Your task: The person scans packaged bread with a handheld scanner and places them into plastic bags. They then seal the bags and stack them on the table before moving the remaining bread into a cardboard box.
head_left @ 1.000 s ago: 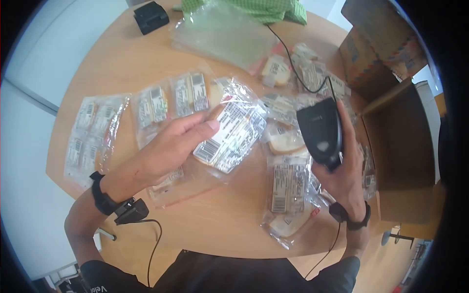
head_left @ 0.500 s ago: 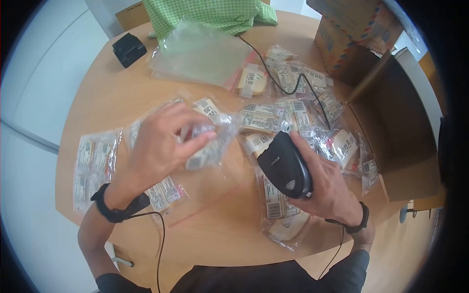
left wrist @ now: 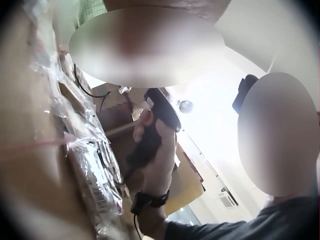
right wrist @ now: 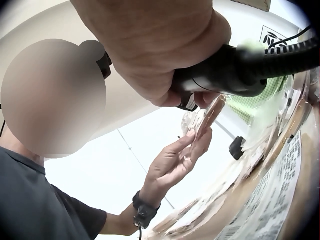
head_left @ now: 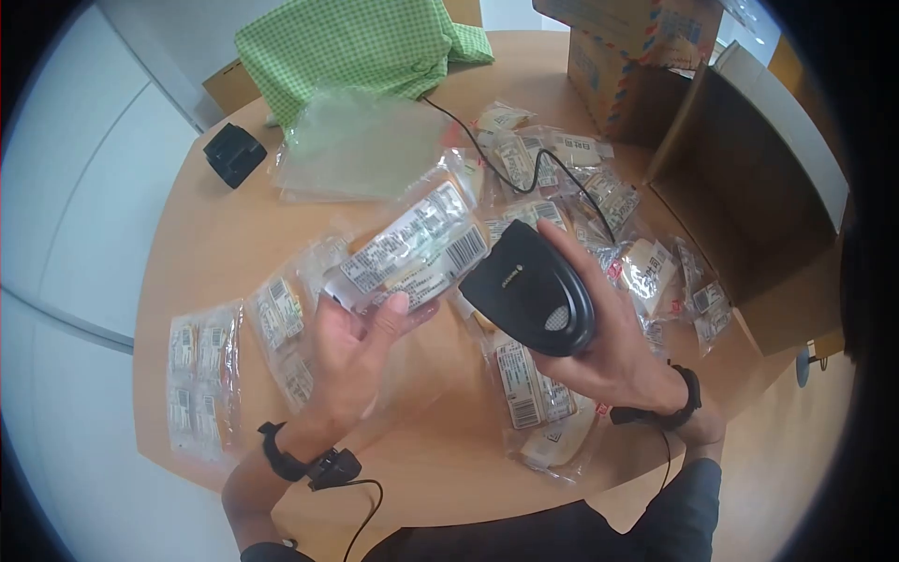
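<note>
My left hand [head_left: 361, 351] pinches a clear plastic packet of sliced bread [head_left: 417, 239] by its lower left end, thumb on the near side. The packet is held tilted above the table, white labels facing up, with a barcode at its right end. In the right hand [head_left: 623, 347] I grip a black barcode scanner [head_left: 529, 290], its wide head right by the barcode end of the packet. The right wrist view shows the packet [right wrist: 207, 120] edge-on between left thumb and fingers; the left wrist view shows the scanner [left wrist: 165, 110] in the right hand.
Several bread packets [head_left: 646, 272] lie on the right, beside an open cardboard box [head_left: 749, 159]. Larger bags of packets [head_left: 201, 375] lie at left. Behind are empty clear bags [head_left: 361, 150], a green checked cloth [head_left: 346, 56] and a black device [head_left: 234, 155]. The scanner's cable [head_left: 487, 155] crosses the packets.
The left hand has turned the packet, so its barcode end now points right toward the scanner. My right hand has brought the scanner left and tilted it toward the packet. The head view has shifted.
</note>
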### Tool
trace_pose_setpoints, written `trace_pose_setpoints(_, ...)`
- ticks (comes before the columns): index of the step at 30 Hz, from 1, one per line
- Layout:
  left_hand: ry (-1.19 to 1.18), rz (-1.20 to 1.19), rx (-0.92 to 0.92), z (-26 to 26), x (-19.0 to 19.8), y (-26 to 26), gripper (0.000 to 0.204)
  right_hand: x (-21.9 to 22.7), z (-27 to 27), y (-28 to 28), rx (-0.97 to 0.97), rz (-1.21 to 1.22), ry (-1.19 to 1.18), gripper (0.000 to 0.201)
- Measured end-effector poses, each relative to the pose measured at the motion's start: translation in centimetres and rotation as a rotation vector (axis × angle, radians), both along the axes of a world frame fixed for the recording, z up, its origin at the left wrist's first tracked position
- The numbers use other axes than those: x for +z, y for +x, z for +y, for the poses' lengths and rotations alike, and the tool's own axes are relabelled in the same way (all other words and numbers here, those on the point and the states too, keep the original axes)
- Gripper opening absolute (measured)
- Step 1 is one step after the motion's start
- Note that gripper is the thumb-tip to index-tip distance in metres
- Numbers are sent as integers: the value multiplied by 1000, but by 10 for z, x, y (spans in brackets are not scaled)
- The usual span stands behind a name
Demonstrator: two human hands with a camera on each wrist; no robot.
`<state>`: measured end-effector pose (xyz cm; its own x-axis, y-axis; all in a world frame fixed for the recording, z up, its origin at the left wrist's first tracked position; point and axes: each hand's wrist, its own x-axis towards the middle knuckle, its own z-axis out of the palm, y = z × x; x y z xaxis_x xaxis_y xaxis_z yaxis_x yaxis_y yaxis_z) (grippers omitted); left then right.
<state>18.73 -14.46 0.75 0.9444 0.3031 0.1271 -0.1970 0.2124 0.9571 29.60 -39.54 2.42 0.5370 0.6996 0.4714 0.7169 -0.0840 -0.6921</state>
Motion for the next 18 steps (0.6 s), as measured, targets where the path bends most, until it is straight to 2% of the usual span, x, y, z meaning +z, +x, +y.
trace_pose_setpoints(2,60,-10,-4,-3,3,-3,49,-2,0,0,35,119,72,97)
trace_pose_setpoints(6,75,-43,-4,-7,9,-6,47,-2,-2,3,43,138,65,96)
trace_pose_setpoints(8,72,-44,-3,-8,10,-7,47,-1,-2,5,72,20,25,99)
trace_pose_setpoints(9,79,-44,6,-9,10,-7,47,-2,-3,4,71,24,22,99)
trace_pose_setpoints(11,77,-27,15,-10,10,-8,47,-4,-3,0,68,183,10,98)
trace_pose_setpoints(13,83,-25,21,-8,11,-10,47,-5,-4,-2,26,164,-26,99)
trace_pose_setpoints(14,66,-12,29,-6,12,-12,47,-4,-4,-2,-8,131,-56,100)
trace_pose_setpoints(15,53,28,46,-1,14,-16,48,-3,-3,-2,-84,-4,-122,102)
trace_pose_setpoints(16,39,71,72,4,16,-21,48,-2,-4,-3,-57,6,-141,102)
trace_pose_setpoints(18,-2,138,140,14,18,-29,50,-3,-6,0,-161,-175,-483,104)
